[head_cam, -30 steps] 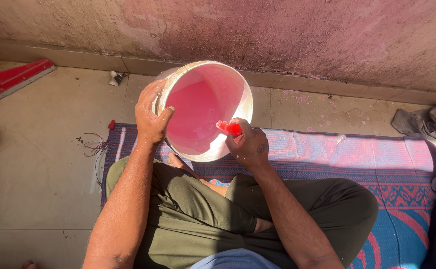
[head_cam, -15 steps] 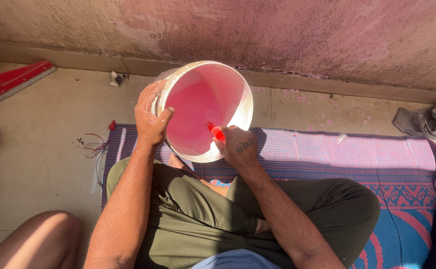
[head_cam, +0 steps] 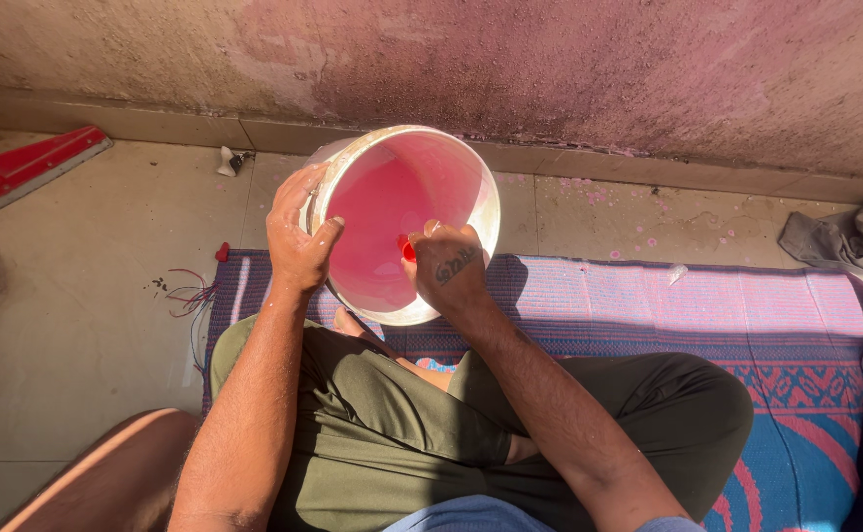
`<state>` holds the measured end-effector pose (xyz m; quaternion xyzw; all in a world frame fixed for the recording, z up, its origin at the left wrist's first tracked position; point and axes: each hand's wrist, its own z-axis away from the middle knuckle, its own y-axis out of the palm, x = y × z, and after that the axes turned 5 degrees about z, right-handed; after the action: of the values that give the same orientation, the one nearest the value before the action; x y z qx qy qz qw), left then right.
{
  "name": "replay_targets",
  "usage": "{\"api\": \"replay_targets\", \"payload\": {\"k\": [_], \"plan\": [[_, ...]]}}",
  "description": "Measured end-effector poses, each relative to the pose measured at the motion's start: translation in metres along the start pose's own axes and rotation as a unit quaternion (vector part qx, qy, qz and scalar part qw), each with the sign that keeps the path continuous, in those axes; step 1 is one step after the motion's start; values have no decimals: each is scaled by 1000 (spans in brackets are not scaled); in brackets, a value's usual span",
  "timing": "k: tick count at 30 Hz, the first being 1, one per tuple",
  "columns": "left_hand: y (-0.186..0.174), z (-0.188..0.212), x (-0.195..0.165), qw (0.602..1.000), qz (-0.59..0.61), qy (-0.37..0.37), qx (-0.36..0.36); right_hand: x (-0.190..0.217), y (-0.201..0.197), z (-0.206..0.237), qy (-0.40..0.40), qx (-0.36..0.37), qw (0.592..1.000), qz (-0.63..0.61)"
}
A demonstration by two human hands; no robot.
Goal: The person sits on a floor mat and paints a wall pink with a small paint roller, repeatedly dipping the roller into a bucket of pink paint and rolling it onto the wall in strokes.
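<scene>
Right hand [head_cam: 448, 264] dipped deeper into bucket [head_cam: 471, 177]; left hand [head_cam: 298, 236] grips rim.

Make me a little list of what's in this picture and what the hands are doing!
Place: tiled floor beside a pink-stained wall
Person: sits cross-legged on a woven mat
Left hand: grips the rim of a tilted white bucket
Right hand: reaches inside the bucket, holding a small red thing
Bucket inside: coated pink
Nearby: red tool, grey cloth, loose threads
</scene>
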<state>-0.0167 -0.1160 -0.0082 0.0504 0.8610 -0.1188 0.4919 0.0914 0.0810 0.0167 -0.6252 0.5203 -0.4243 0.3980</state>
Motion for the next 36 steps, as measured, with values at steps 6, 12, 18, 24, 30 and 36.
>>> {"api": "replay_targets", "payload": {"k": [6, 12, 18, 24, 30, 36], "plan": [[-1, -1, -2, 1000, 0, -7, 2, -7, 4, -7, -22, -23, 999, 13], [0, 0, -1, 1000, 6, -2, 3, -16, 26, -7, -71, -75, 994, 19], [1, 2, 0, 1000, -5, -5, 7, -20, 37, -18, -82, -70, 994, -14], [1, 3, 2, 1000, 4, 2, 6, -26, 49, -36, -102, -124, 986, -46], [4, 0, 5, 1000, 9, 21, -1, -36, 54, -37, -61, -82, 993, -52], [2, -2, 3, 1000, 2, -7, 2, -37, 41, -39, -13, -67, 994, -86]]}}
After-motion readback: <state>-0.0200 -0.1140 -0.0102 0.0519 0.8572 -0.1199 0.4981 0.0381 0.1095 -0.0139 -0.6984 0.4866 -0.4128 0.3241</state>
